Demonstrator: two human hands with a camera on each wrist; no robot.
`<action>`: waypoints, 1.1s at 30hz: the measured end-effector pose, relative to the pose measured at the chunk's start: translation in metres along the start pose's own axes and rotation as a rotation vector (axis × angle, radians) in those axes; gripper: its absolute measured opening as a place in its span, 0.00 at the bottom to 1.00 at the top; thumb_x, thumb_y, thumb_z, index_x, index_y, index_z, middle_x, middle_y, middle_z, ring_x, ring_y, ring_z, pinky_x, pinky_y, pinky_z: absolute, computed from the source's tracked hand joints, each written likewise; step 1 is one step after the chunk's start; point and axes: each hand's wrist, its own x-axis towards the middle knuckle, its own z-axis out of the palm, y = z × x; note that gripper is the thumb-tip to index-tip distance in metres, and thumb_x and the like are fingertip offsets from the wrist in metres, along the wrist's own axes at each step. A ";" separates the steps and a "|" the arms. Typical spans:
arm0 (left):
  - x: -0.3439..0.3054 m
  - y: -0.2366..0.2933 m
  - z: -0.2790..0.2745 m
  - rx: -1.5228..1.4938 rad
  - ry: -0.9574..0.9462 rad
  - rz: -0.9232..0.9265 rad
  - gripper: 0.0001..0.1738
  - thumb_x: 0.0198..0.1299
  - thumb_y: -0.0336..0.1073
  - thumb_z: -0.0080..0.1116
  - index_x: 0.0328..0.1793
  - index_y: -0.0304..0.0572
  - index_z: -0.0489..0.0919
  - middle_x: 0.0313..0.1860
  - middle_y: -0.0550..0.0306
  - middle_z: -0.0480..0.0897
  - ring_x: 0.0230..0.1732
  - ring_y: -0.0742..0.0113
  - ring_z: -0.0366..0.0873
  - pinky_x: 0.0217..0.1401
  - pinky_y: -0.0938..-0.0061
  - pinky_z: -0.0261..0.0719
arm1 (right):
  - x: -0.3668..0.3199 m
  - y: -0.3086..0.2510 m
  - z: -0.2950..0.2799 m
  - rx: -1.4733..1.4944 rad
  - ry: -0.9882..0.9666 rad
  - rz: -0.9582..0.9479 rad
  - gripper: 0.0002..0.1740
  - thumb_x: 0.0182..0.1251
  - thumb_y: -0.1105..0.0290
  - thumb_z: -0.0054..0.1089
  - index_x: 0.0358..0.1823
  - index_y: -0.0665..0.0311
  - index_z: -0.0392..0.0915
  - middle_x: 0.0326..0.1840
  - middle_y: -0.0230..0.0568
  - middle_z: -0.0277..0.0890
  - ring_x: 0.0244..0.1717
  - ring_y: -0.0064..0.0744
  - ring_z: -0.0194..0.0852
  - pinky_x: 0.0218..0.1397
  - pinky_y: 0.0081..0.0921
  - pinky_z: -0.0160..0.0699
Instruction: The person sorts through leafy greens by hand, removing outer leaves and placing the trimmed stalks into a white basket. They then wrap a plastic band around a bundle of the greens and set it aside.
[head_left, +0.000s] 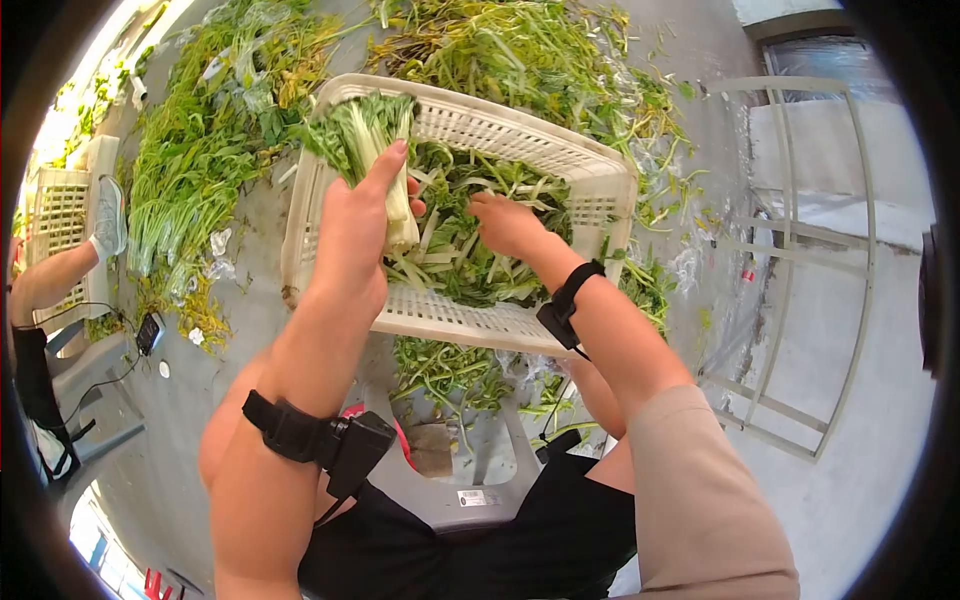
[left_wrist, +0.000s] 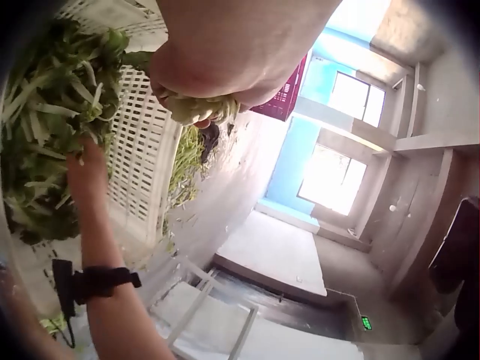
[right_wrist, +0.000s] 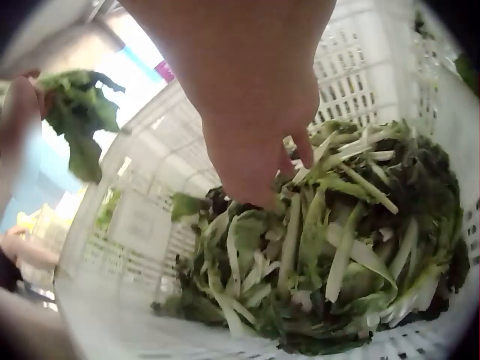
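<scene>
In the head view my left hand [head_left: 352, 225] grips a bunch of leafy greens [head_left: 385, 205] over the left side of a white plastic basket [head_left: 500, 125]. Its leaves point away from me, and the pale cut base is toward me. The left wrist view shows the base of the stalks [left_wrist: 196, 109] below the palm. My right hand [head_left: 508, 224] is down in the basket, fingertips among loose leaves and pale stalk strips [head_left: 465, 265]. From the right wrist, those trimmings [right_wrist: 345, 247] lie beneath the fingers; I cannot tell whether the fingers hold any.
Heaps of greens [head_left: 200, 170] lie on the floor left of and beyond the basket. A metal frame [head_left: 860, 270] stands at right. On the left, another person's leg [head_left: 60, 275] is beside a second basket [head_left: 62, 215]. A grey stool [head_left: 470, 505] is under me.
</scene>
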 end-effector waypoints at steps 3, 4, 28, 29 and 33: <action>0.000 0.007 -0.003 0.002 0.034 0.016 0.17 0.67 0.43 0.65 0.55 0.44 0.76 0.33 0.61 0.81 0.28 0.73 0.79 0.29 0.79 0.76 | 0.017 -0.030 0.016 -0.144 0.084 -0.155 0.38 0.68 0.62 0.63 0.79 0.51 0.60 0.86 0.40 0.46 0.81 0.48 0.52 0.73 0.52 0.68; 0.001 0.007 -0.005 -0.003 0.046 0.021 0.16 0.67 0.43 0.66 0.54 0.44 0.76 0.33 0.61 0.81 0.28 0.73 0.79 0.29 0.79 0.76 | 0.019 -0.041 0.019 -0.223 0.135 -0.201 0.42 0.67 0.58 0.65 0.81 0.48 0.56 0.86 0.40 0.44 0.83 0.50 0.47 0.75 0.57 0.65; -0.009 0.005 0.001 -0.012 0.011 -0.002 0.17 0.66 0.45 0.67 0.52 0.44 0.78 0.33 0.61 0.81 0.29 0.73 0.79 0.31 0.76 0.77 | -0.026 -0.031 -0.089 0.875 -0.103 -0.101 0.21 0.57 0.67 0.76 0.51 0.63 0.80 0.41 0.36 0.84 0.41 0.26 0.81 0.39 0.26 0.83; -0.010 0.005 0.002 -0.012 0.006 -0.002 0.17 0.66 0.45 0.67 0.52 0.44 0.78 0.33 0.61 0.81 0.29 0.73 0.79 0.31 0.76 0.77 | -0.019 -0.018 -0.088 0.965 -0.107 -0.085 0.21 0.60 0.66 0.74 0.54 0.61 0.80 0.43 0.31 0.83 0.44 0.20 0.80 0.34 0.20 0.83; -0.012 0.004 0.006 -0.006 0.009 0.011 0.15 0.66 0.44 0.65 0.48 0.41 0.79 0.33 0.59 0.81 0.30 0.72 0.79 0.34 0.73 0.77 | 0.002 0.027 -0.060 0.423 0.481 -0.018 0.28 0.60 0.65 0.71 0.62 0.63 0.77 0.52 0.47 0.84 0.53 0.43 0.83 0.56 0.37 0.82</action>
